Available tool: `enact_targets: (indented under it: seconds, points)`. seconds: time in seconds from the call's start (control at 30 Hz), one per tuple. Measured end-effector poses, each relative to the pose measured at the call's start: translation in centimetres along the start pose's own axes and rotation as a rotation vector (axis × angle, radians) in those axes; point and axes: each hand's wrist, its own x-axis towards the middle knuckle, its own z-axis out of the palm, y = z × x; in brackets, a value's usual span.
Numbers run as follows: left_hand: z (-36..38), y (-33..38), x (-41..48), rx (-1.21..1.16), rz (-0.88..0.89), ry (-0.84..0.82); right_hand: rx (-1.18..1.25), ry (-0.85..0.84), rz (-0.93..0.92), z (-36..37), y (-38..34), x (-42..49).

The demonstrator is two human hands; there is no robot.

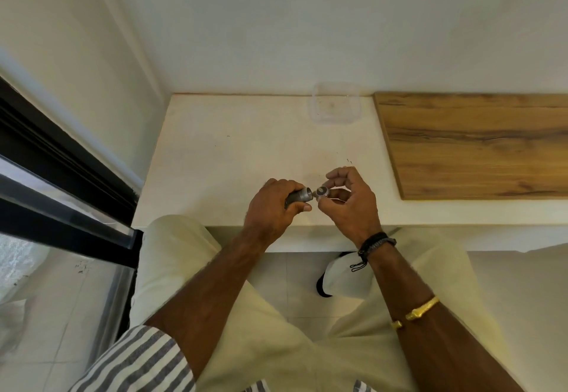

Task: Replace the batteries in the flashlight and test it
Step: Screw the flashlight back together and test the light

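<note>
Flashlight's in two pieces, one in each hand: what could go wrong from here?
1. The small end cap is pinched only by the right hand fingertips near the counter front edge; a slip could send it to the floor.
2. The flashlight body in the left hand lies roughly level with its open end exposed, so anything inside might slide out.

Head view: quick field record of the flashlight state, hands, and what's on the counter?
flashlight body: in left hand, open end toward the cap
cap: off, in right hand fingers, just apart from the body
batteries: none visible
counter: clear plastic container at back; wooden board on right
</note>
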Motion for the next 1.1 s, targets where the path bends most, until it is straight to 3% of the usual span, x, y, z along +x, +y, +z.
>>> enact_targets:
  seconds: [0.77,1.1]
  points:
    - [-0.3,0.39,-0.52,0.067,0.08,-0.038,-0.096,-0.144,-0.114,-0.73,0.67,-0.55]
    - [-0.03,0.58,-0.71,0.085,0.134,-0.011,-0.139,-0.085,-0.021,-0.42,0.65,-0.56]
